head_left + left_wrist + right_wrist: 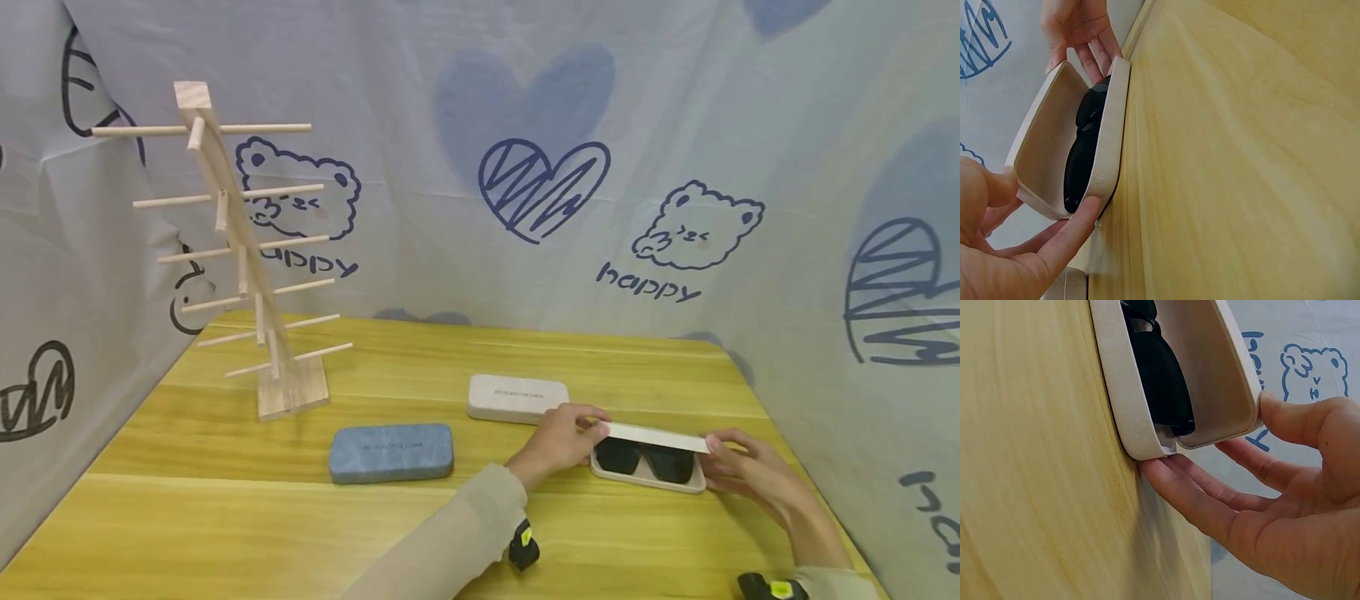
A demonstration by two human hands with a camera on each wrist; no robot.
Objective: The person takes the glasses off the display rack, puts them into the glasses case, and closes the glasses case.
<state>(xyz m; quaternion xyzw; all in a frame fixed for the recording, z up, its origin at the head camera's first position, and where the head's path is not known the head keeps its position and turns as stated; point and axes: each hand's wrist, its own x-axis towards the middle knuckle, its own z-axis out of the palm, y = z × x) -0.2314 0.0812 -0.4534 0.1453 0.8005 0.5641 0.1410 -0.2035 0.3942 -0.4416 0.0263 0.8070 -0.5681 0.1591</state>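
A cream glasses case [647, 480] lies partly open at the right of the table, its lid [660, 436] raised at a slant. Inside rest black sunglasses [1087, 140], lenses facing the front edge. At the case's left end my left hand [558, 442] holds it, thumb on the lid and a fingertip against the base in the left wrist view. My right hand [757, 479] grips the other end; in the right wrist view its thumb [1291, 419] presses the lid's edge while fingers touch the base's corner.
A closed white case [517, 397] lies just behind my left hand. Further left is a closed blue case [392, 454]. A tall wooden peg stand [251, 250] rises at the back left of the wooden table [247, 525]. Printed cloth [420, 250] hangs behind and beside the table.
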